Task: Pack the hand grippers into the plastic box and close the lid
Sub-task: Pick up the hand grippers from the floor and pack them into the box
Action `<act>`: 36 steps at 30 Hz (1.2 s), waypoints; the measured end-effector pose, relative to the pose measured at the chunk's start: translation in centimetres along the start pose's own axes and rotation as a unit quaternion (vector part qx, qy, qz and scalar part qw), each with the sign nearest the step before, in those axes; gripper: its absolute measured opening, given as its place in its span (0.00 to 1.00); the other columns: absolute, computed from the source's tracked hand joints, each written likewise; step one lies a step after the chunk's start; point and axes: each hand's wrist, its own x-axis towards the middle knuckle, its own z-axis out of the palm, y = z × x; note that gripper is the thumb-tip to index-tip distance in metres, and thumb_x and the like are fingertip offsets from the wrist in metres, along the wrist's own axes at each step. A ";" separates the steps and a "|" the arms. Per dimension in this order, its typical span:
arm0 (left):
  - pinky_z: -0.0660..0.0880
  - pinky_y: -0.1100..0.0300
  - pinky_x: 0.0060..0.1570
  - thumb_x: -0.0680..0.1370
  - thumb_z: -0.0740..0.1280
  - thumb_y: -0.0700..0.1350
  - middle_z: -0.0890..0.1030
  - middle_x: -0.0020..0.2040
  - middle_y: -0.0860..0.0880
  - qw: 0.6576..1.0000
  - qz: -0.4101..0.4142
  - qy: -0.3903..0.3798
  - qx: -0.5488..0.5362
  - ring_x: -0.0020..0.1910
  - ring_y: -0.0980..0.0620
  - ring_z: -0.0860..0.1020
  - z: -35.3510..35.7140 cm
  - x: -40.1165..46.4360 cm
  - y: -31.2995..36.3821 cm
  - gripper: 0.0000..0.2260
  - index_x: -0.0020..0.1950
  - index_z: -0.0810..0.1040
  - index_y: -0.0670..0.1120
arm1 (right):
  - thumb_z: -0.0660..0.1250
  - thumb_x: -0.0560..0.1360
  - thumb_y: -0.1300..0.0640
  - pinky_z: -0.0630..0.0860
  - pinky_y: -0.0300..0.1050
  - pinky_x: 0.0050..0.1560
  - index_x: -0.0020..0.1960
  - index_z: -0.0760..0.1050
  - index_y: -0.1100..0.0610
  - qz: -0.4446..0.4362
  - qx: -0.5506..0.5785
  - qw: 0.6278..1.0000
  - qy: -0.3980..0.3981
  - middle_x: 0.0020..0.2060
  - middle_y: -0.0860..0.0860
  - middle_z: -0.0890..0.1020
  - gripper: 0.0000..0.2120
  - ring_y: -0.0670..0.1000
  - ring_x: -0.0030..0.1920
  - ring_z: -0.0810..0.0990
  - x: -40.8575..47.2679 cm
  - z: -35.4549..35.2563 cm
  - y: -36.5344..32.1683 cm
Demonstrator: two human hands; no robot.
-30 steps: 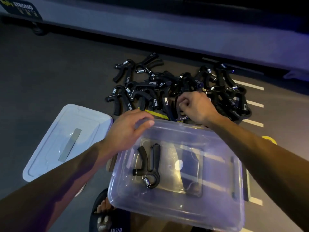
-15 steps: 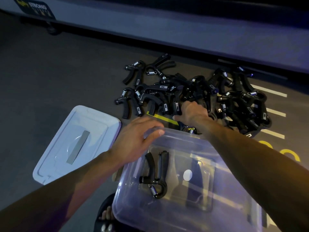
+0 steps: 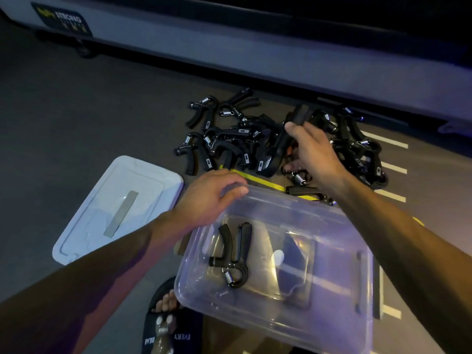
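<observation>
Hand grippers (image 3: 255, 146) are piled in a loose black heap on the dark floor (image 3: 76, 123), just past the far edge of the clear plastic box (image 3: 339, 277), so most of them are still outside it. One gripper (image 3: 231, 256) is already lying flat on the bottom of the box, near its left side, spring end pointing toward the camera. Another gripper (image 3: 283, 139) is held above the heap by the right hand (image 3: 314, 154), fingers and thumb curled round its handle, and it looks lifted clear of the rest, though that's hard to tell in this dim light. The left hand (image 3: 209, 198) is rested on the far left corner of the box, fingers laid over the rim and only loosely bent, nothing actually gripped that can be made out. The white lid (image 3: 84, 226) is lying flat on the floor just left of the box, so the box is wide open. A yellow stripe (image 3: 258, 180) is painted on the floor between box and heap, white stripes (image 3: 388, 141) are seen off to the right, and a sandalled foot (image 3: 166, 315) is poking in at the bottom edge.
</observation>
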 end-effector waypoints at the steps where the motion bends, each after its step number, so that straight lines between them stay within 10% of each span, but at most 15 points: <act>1: 0.75 0.49 0.56 0.82 0.64 0.56 0.81 0.53 0.56 1.000 0.003 -0.003 0.007 0.54 0.54 0.79 0.1 -0.2 0.2 0.10 0.56 0.82 0.53 | 0.65 0.74 0.43 0.80 0.48 0.32 0.47 0.80 0.51 -0.015 0.015 1.000 0.000 0.44 0.57 0.83 0.12 0.58 0.42 0.81 -0.9 -0.1 -0.8; 5: 0.76 0.48 0.54 0.81 0.63 0.59 0.82 0.53 0.56 0.999 -0.014 0.010 0.036 0.54 0.53 0.79 0.4 -0.9 0.6 0.13 0.56 0.82 0.54 | 0.62 0.75 0.49 0.80 0.51 0.33 0.40 0.85 0.51 -0.029 0.057 0.995 -0.078 0.39 0.53 0.84 0.14 0.54 0.39 0.81 -4.4 -1.2 -2.8; 10: 0.78 0.47 0.53 0.80 0.67 0.52 0.83 0.52 0.53 0.999 -0.033 0.027 0.022 0.53 0.50 0.81 0.4 -1.3 0.4 0.09 0.57 0.83 0.53 | 0.60 0.76 0.51 0.80 0.47 0.36 0.53 0.83 0.57 0.001 -0.068 0.969 -0.239 0.52 0.59 0.85 0.16 0.59 0.49 0.84 -8.2 -2.3 -1.6; 15: 0.77 0.50 0.52 0.82 0.63 0.58 0.81 0.51 0.57 0.999 -0.006 0.036 0.029 0.50 0.56 0.78 0.3 -1.8 0.4 0.11 0.56 0.82 0.55 | 0.61 0.81 0.61 0.83 0.45 0.34 0.64 0.73 0.61 0.084 -0.134 0.915 -0.372 0.45 0.54 0.84 0.12 0.56 0.46 0.85 -11.0 -0.5 2.1; 23: 0.76 0.50 0.55 0.82 0.65 0.57 0.82 0.54 0.55 0.999 -0.026 0.031 0.008 0.55 0.54 0.79 0.3 -1.8 0.4 0.12 0.58 0.82 0.54 | 0.56 0.79 0.70 0.80 0.47 0.45 0.55 0.76 0.57 0.162 -0.121 0.949 -0.241 0.44 0.54 0.83 0.14 0.50 0.42 0.82 -11.3 4.2 9.9; 31: 0.74 0.56 0.53 0.82 0.65 0.56 0.75 0.47 0.64 0.999 -0.014 0.039 0.007 0.51 0.58 0.76 0.4 -1.7 0.1 0.11 0.57 0.82 0.53 | 0.56 0.81 0.66 0.80 0.41 0.35 0.58 0.75 0.53 0.285 -0.029 0.933 -0.217 0.45 0.53 0.84 0.14 0.47 0.37 0.84 -10.7 6.0 12.3; 36: 0.69 0.66 0.48 0.82 0.63 0.59 0.74 0.45 0.69 0.999 -0.011 0.046 0.007 0.48 0.64 0.73 0.5 -1.8 -0.2 0.11 0.56 0.81 0.57 | 0.60 0.81 0.60 0.85 0.54 0.42 0.60 0.72 0.59 0.267 -0.165 0.936 -0.158 0.46 0.63 0.83 0.08 0.57 0.42 0.86 -10.6 6.3 13.5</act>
